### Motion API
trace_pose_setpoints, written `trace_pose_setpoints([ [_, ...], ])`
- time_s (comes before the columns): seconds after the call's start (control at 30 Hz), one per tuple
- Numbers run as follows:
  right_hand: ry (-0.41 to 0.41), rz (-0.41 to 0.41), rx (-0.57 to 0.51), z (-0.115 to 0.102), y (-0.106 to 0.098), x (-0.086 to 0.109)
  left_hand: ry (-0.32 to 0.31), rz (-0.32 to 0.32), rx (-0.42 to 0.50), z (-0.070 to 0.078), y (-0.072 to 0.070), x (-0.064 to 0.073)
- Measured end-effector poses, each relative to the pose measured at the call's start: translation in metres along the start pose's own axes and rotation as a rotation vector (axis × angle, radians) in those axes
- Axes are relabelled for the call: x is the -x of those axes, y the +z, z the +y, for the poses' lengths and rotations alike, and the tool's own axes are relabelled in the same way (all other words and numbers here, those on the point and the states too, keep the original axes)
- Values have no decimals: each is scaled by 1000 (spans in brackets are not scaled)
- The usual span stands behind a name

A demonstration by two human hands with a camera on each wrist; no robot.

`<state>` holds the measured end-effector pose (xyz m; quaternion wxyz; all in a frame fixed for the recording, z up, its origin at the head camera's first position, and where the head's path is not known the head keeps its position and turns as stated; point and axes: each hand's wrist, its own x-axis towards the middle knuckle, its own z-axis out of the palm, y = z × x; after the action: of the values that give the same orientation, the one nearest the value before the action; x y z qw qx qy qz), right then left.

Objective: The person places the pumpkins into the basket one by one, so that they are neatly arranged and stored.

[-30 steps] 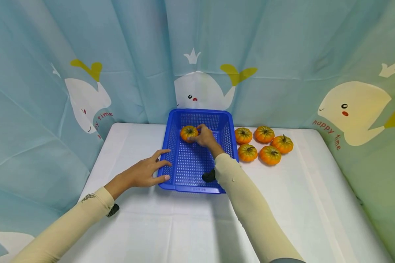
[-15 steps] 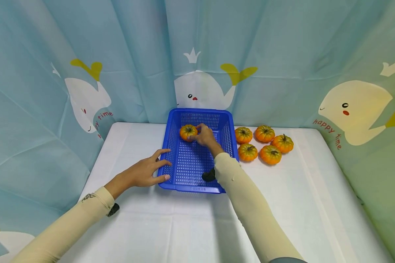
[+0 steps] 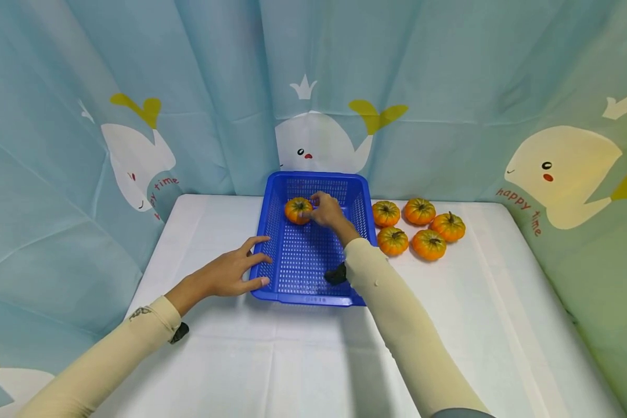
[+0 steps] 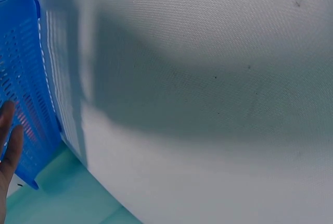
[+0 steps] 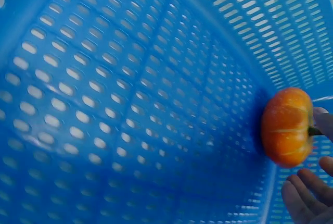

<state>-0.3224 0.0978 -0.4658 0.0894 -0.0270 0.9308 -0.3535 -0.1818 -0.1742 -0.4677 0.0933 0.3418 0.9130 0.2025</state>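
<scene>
A small orange pumpkin (image 3: pixel 296 211) rests on the floor of a blue plastic basket (image 3: pixel 305 300), towards its back left. My right hand (image 3: pixel 328 210) reaches inside the basket, just to the right of that pumpkin. In the right wrist view, the pumpkin (image 5: pixel 287 128) has its stem towards the hand; the thumb is close by the stem and the other fingers (image 5: pixel 307 193) are spread apart from the skin. My left hand (image 3: pixel 227 271) has its fingers extended over the basket's left rim, and the left wrist view shows it beside the perforated wall (image 4: pixel 26 73).
Several more orange pumpkins (image 3: pixel 429 244) stand in a group on the white table (image 3: pixel 303 360), right of the basket. A blue curtain (image 3: pixel 214 87) with whale prints hangs directly behind the table and along both sides.
My right hand has eased off the pumpkin, its fingers loosening and drawing slightly right. The pumpkin has shifted a little to the left and back. The left hand has stayed in place.
</scene>
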Motion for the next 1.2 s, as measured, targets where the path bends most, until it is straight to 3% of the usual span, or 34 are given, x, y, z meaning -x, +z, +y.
trace_pose_setpoints([
  [0.23,-46,-33,-7,-12,-25,4,-13,-15,-9,1,-2,0],
  [0.53,-129,7,-15,-12,-73,12,1,-30,-6,-1,-5,0],
  [0.9,-147,28,-50,18,-121,32,-11,-52,-18,3,-7,0],
  [1.2,-151,54,-48,54,-161,64,-27,-68,-31,6,-8,0],
])
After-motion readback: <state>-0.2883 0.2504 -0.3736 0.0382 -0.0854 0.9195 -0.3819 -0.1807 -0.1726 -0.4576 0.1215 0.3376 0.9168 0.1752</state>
